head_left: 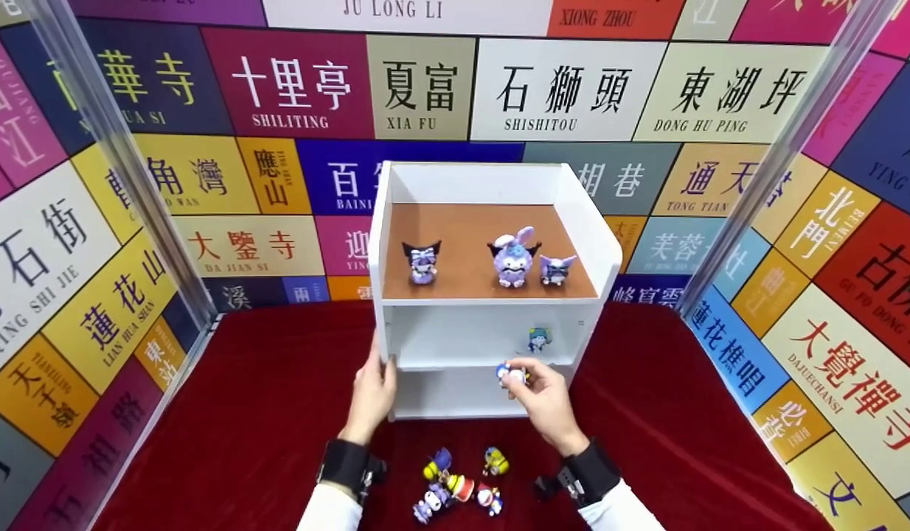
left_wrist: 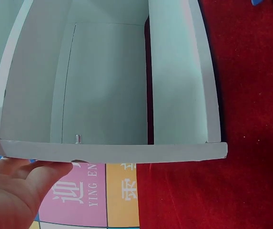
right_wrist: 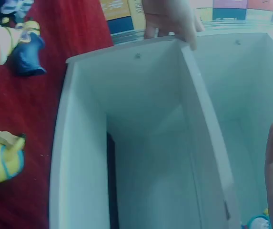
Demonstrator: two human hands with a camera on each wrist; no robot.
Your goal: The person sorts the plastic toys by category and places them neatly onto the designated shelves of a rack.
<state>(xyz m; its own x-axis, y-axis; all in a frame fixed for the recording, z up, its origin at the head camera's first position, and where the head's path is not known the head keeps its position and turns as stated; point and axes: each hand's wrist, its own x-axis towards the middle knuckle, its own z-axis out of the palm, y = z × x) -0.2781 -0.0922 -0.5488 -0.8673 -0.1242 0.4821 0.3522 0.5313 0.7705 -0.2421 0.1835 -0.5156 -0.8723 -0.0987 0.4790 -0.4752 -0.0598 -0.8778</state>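
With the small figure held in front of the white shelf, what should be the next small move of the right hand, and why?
Probably ease the right hand forward and set its small figure on the middle shelf. The figure is pinched right at that shelf's front edge, a blue figure already stands there with free space to its left, and the left hand steadies the white shelf unit at its side.

The shelf unit (head_left: 492, 295) stands at the centre of the surface (head_left: 263, 413). Three figurines (head_left: 512, 257) stand on its top board; one figurine (head_left: 537, 339) stands inside the upper compartment, at its right. A group of figurines (head_left: 461, 483) lies on the surface in front of the unit.
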